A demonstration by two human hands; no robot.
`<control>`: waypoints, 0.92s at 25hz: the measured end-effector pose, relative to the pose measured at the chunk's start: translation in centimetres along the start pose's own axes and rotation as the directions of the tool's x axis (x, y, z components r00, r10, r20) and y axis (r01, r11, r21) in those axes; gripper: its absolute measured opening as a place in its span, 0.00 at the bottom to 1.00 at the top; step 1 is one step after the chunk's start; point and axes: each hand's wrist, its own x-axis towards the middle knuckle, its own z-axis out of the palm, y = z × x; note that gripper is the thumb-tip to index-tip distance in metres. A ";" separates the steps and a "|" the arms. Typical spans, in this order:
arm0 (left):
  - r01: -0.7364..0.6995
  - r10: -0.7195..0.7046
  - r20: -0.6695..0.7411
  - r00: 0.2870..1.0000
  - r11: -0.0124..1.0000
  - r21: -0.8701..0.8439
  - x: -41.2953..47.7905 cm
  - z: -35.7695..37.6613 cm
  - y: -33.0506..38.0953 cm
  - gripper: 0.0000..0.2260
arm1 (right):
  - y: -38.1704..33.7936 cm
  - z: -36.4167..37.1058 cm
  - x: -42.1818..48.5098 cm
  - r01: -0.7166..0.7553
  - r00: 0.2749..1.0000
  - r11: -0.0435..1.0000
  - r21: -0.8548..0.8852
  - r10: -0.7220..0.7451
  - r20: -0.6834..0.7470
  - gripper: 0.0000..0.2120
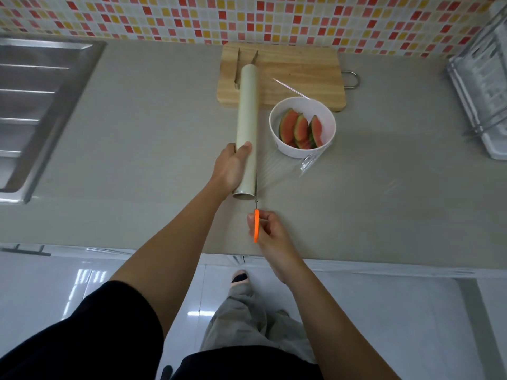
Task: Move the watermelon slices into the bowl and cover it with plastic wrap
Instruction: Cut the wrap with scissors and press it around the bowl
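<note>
Nearest, below and to the left of the bowl [297,152], the right hand [270,232] is gripping the orange handle of the scissors [256,225], fingers curled tight around it. The blades are pointing away along the side of the roll [248,111] that faces the bowl, probably so the sheet can be cut free close to the tube.

Just left of the bowl, the left hand [232,166] is gripping the near end of the roll, thumb wrapped over the top. It seems to be pinning the tube to the counter [137,138] so the film is staying taut for the cut.

The plastic wrap [307,162] is stretching from the roll toward the bowl and bunching at the bowl's near rim. How much of the opening it is covering is hard to tell. The watermelon slices [300,130] are already sitting inside the bowl, leaning on one another.

Just behind the bowl, a wooden cutting board [290,68] is lying with tongs [238,67] on it, the roll's far end resting over both. No brand or writing is showing legibly anywhere
</note>
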 end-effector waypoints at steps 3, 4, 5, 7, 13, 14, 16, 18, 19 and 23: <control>-0.003 0.003 -0.001 1.000 1.000 -0.019 0.0 0.0 -0.1 0.18 | -0.4 0.1 -0.2 0.014 1.000 1.000 0.000 -0.014 -0.006 0.12; 0.001 -0.001 -0.001 1.000 1.000 -0.023 0.0 -0.1 -0.1 0.18 | -0.5 0.1 -0.3 0.017 1.000 1.000 0.017 -0.017 -0.008 0.11; 0.005 -0.004 0.003 1.000 1.000 -0.027 0.0 -0.1 -0.1 0.17 | -0.6 0.1 -0.3 0.018 1.000 0.999 0.035 -0.017 -0.012 0.10; 0.013 -0.012 0.018 1.000 0.999 -0.040 0.0 -0.1 -0.1 0.17 | -0.6 -0.1 -0.3 0.004 1.000 0.998 0.058 -0.003 -0.014 0.10; 0.017 -0.016 0.025 1.000 0.999 -0.045 0.0 -0.3 -0.3 0.16 | -0.8 0.2 0.4 -0.050 0.999 0.994 0.093 0.051 -0.015 0.11; 0.019 -0.018 0.028 0.999 0.999 -0.047 0.0 -0.3 -0.3 0.16 | -0.9 0.3 0.6 -0.045 0.999 0.994 0.095 0.047 -0.016 0.10; 0.025 -0.023 0.034 0.999 0.998 -0.053 0.0 -0.4 -0.3 0.17 | -1.1 0.4 0.9 -0.031 0.999 0.994 0.101 0.034 -0.021 0.08; 0.026 -0.023 0.039 0.999 0.998 -0.054 0.0 -0.3 -0.4 0.17 | -1.2 0.3 1.2 -0.009 0.999 0.995 0.102 0.012 -0.031 0.08; 0.024 -0.022 0.038 0.999 0.998 -0.055 0.0 -0.3 -0.4 0.16 | -1.2 0.3 1.3 0.000 0.999 0.995 0.099 0.003 -0.037 0.08; 0.027 -0.024 0.036 0.999 0.997 -0.076 0.0 -0.2 -0.6 0.14 | -1.4 0.1 1.8 0.043 0.997 0.996 0.084 -0.037 -0.072 0.08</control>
